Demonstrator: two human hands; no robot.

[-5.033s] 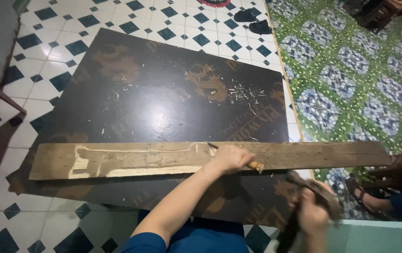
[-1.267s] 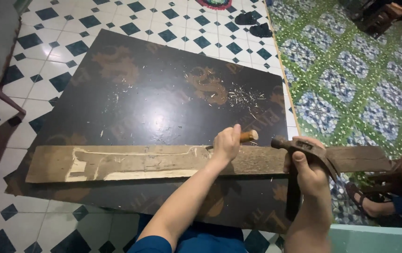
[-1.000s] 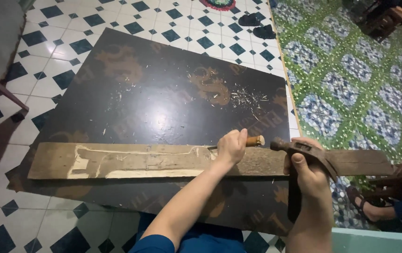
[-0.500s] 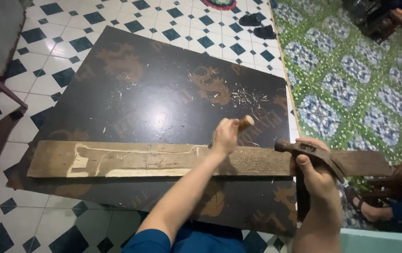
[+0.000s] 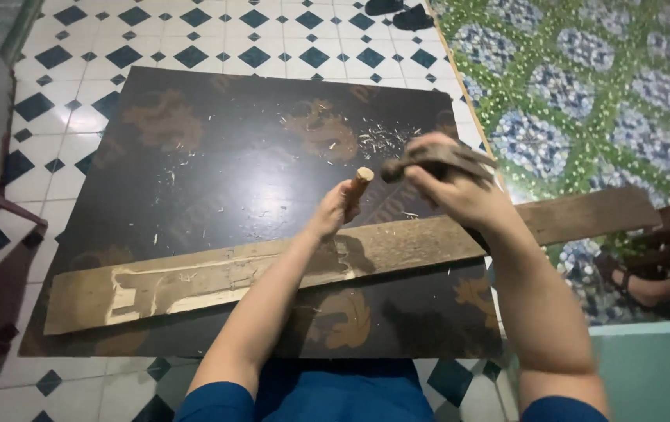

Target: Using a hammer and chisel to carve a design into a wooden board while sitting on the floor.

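chisel (image 5: 360, 186) with wooden handle stands on the long plank (image 5: 272, 270), closed in the left hand (image 5: 333, 212). right hand (image 5: 460, 191) grips a hammer (image 5: 428, 160) just beside its top. shavings on the dark board (image 5: 217, 156) suggest carving is partly done; much plank is uncut.

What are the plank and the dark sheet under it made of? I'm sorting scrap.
The plank looks like bare, weathered wood: brown grain, with pale scraped patches at its left end. The dark sheet seems a film-faced plywood panel: smooth, glossy, near-black, worn brown in spots, with pale shavings on it.
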